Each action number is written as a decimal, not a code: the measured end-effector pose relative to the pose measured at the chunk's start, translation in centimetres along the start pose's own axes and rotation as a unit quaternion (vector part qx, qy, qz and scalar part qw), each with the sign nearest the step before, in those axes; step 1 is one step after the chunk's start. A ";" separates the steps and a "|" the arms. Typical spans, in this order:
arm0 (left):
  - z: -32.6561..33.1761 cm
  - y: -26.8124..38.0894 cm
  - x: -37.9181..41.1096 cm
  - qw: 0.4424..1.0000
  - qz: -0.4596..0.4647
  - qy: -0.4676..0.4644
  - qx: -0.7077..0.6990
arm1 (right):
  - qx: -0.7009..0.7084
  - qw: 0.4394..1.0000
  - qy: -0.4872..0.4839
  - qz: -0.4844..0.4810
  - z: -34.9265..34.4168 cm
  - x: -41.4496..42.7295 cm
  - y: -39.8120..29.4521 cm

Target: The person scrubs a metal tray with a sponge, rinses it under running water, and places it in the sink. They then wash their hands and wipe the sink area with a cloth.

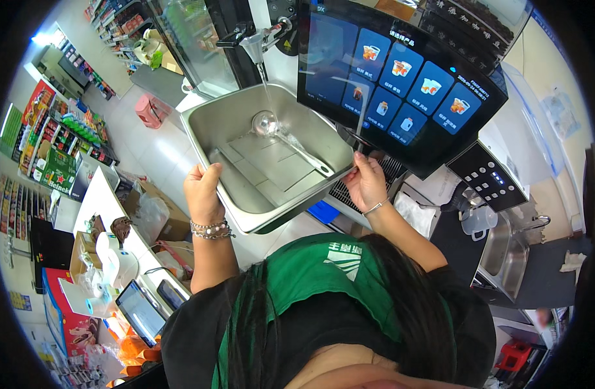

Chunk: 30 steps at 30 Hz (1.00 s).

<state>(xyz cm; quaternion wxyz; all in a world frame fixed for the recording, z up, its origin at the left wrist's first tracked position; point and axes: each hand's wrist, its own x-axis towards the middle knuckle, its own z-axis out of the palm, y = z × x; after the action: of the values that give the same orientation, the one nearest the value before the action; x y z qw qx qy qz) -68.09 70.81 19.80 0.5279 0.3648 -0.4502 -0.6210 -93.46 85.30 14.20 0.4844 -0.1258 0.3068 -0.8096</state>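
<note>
A deep stainless steel pan is held up between my two hands. My left hand grips its near left rim, thumb on top. At the right corner, my right hand pinches the rim. Inside the pan lies a ladle, its round bowl towards the far wall and its handle pointing at the near right corner. From a tap with a clear funnel-like spout, a thin stream of water falls into the pan beside the ladle's bowl. Some water shows on the pan's floor.
A large touchscreen stands close behind the pan's right side. At right are a control panel, a clear plastic jug and a steel sink. A white counter with a tablet runs along the left. A pink stool stands on the floor.
</note>
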 end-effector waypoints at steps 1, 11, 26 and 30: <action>0.4 0.5 0.1 1.000 -0.004 0.004 -0.011 | -0.001 1.000 -0.010 0.000 0.2 0.1 0.0; 0.1 2.0 1.1 0.995 0.092 0.036 0.032 | 0.038 0.997 -0.001 0.063 1.2 2.3 2.2; 2.1 3.0 -1.1 0.988 0.139 0.034 0.064 | 0.055 0.992 0.016 0.109 -0.4 4.0 1.7; 2.2 3.0 -1.6 0.985 0.151 0.047 0.065 | 0.062 0.992 -0.023 0.112 -0.5 4.3 1.7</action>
<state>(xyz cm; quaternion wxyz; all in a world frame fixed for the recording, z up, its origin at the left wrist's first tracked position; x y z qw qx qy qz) -68.93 72.62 23.29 0.6115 0.3553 -0.5142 -0.4852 -94.62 81.15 12.37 0.5857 -0.0787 0.2573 -0.7645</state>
